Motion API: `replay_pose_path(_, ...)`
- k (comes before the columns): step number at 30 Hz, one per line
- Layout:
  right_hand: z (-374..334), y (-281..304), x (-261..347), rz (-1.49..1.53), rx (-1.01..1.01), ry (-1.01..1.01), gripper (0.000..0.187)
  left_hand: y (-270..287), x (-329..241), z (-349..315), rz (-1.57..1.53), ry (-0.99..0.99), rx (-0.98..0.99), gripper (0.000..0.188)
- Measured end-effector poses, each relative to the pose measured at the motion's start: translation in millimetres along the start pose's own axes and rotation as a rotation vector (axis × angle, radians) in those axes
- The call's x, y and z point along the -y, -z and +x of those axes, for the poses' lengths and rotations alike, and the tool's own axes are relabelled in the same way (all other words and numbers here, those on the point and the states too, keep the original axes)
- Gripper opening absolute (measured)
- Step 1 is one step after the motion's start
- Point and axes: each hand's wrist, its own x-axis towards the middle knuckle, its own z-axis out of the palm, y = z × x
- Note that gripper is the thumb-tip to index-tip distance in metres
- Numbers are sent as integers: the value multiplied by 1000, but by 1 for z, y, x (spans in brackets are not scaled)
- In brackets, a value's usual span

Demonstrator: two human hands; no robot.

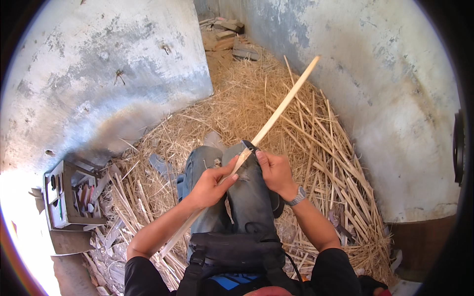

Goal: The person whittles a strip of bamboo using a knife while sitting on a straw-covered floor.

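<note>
A long pale wooden or bamboo strip (285, 104) runs slantwise over my knees, its far end up toward the right-hand wall and its near end beneath my left forearm. Around the strip, just short of the knee, my left hand (212, 186) is closed with the thumb along it. My right hand (276, 171), with a watch (297, 196) at its wrist, is closed against the strip's right side at the knee. A small dark edge (248, 144) shows beside its thumb; what it belongs to is hidden. Worn grey trousers (252, 202) lie under both hands.
Curly shavings (232, 113) cover the floor, with loose strips (340, 182) piled at my right and more at my left. A small wooden box (69, 195) with odds and ends stands at left. Bricks (229, 39) lie at the back, between worn walls (375, 98).
</note>
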Motion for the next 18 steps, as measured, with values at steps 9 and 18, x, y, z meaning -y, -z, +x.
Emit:
replay_pose_path(9, 82, 74, 96, 186, 206, 127, 33, 29, -107, 5, -75, -219, -16, 66)
replay_pose_path(18, 118, 56, 131, 183, 185, 239, 26, 42, -111, 33, -104, -265, -67, 25)
